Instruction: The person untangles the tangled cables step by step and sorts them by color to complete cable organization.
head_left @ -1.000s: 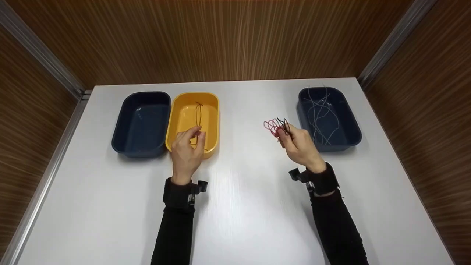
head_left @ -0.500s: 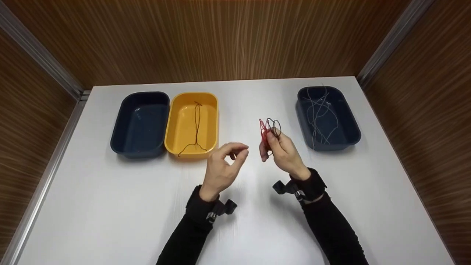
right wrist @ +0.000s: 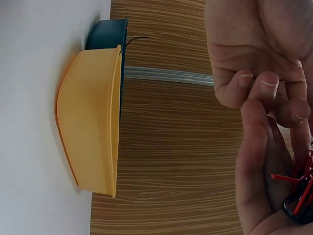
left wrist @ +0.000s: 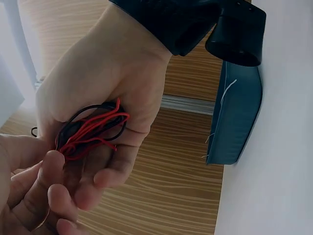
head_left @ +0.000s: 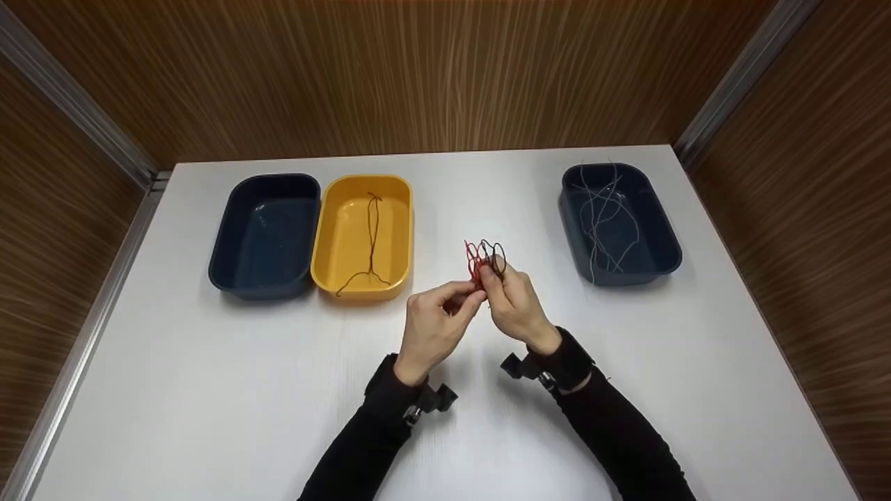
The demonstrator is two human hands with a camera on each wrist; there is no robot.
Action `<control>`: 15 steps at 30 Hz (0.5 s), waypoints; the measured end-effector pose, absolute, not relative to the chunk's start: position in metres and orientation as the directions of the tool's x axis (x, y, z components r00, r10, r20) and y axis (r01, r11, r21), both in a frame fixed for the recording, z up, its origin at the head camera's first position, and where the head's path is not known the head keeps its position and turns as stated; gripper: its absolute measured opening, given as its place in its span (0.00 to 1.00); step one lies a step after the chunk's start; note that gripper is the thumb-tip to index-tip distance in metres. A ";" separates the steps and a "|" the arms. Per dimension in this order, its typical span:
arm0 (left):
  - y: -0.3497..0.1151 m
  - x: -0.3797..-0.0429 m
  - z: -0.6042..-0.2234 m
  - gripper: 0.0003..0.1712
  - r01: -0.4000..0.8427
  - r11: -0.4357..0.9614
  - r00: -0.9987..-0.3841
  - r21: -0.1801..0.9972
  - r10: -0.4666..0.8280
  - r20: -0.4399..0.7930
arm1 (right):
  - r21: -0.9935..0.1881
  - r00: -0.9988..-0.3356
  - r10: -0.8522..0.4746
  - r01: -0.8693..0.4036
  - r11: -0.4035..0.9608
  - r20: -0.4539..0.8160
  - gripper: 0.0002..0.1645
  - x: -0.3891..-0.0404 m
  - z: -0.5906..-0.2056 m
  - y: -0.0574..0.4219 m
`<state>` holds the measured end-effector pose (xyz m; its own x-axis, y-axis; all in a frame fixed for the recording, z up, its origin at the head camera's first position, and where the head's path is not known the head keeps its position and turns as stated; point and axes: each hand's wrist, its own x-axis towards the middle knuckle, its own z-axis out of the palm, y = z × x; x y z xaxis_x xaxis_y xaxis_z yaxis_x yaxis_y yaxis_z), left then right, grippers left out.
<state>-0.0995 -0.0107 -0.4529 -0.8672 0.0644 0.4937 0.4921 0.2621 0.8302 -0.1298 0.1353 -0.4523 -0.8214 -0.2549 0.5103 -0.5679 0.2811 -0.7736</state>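
A bundle of thin red and black wires [head_left: 476,260] is held between thumb and fingers of my right hand [head_left: 518,306], its loops standing up above the fingertips. My left hand [head_left: 433,330] meets it from the left, thumb and forefinger pinching the lower end of the bundle. In the left wrist view the red and black strands [left wrist: 93,129] lie across the right palm, with the left fingertips [left wrist: 51,164] at one end. The right wrist view shows only part of the bundle [right wrist: 305,188] at its edge; the left hand's other fingers curl above.
Left of the hands stands a yellow tub [head_left: 337,254] with a dark twisted wire [head_left: 373,236] in it. A dark blue tub [head_left: 226,257] stands beside it. Another blue tub [head_left: 661,236] at the right holds several pale wires [head_left: 604,216], some poking above its rim. Wood-grain walls [head_left: 445,76] enclose the table.
My left hand has left the yellow tub, moving right to the bundle, and the dark wire stays lying in the tub. My right hand has moved left with the red and black wires.
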 end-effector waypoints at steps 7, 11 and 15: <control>-0.010 -0.100 -0.454 0.06 0.465 0.261 -0.881 0.846 0.037 0.472 | -0.752 -0.797 -0.251 -0.603 0.267 0.550 0.11 -0.130 -0.456 0.132; -0.011 -0.100 -0.453 0.04 0.448 0.275 -0.888 0.851 0.029 0.458 | -0.743 -0.791 -0.239 -0.612 0.272 0.564 0.11 -0.131 -0.457 0.132; -0.013 -0.100 -0.451 0.03 0.426 0.274 -0.900 0.862 0.028 0.435 | -0.783 -0.812 -0.234 -0.581 0.221 0.535 0.13 -0.132 -0.455 0.135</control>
